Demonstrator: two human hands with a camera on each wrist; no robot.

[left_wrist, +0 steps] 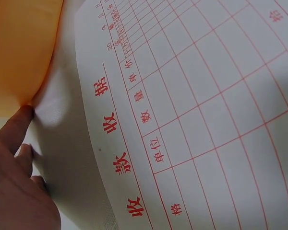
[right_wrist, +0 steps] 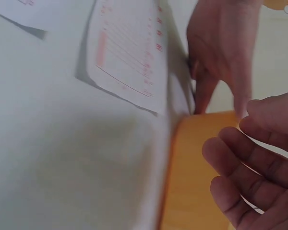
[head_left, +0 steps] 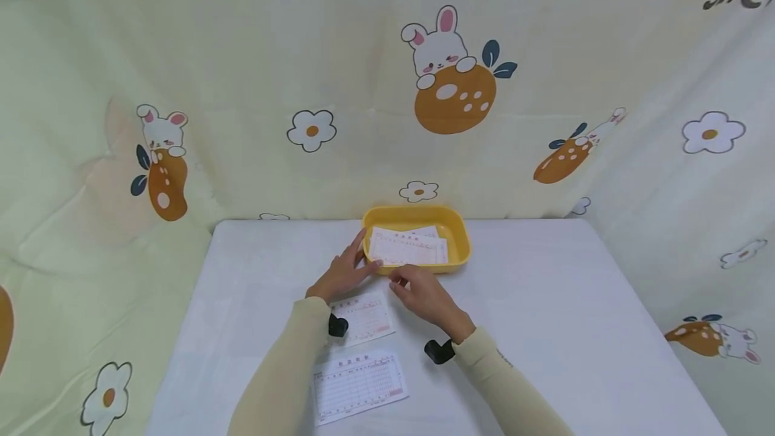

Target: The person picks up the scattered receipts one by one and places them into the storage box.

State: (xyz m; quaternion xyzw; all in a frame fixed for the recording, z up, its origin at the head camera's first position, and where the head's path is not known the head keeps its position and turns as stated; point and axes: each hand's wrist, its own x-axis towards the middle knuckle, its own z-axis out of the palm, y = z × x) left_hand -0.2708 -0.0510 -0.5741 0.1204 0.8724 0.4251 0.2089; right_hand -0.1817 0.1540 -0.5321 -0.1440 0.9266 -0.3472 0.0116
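Observation:
A yellow plastic tray (head_left: 462,241) stands at the far edge of the table with several printed receipt slips (head_left: 407,247) lying in it. My left hand (head_left: 345,274) is at its near left corner, fingers along the left side and thumb at the front rim. In the left wrist view a fingertip of that hand (left_wrist: 12,158) touches the tray wall (left_wrist: 26,52). Just in front of the tray hovers my right hand (head_left: 426,296), fingers loosely bent and holding nothing. The right wrist view shows those fingers (right_wrist: 245,163) beside the tray wall (right_wrist: 192,167).
Two more receipt slips lie on the white table (head_left: 545,321): one (head_left: 366,320) partly below the left forearm, another (head_left: 360,385) nearer the front edge. A patterned curtain (head_left: 363,52) hangs behind the table and along both sides.

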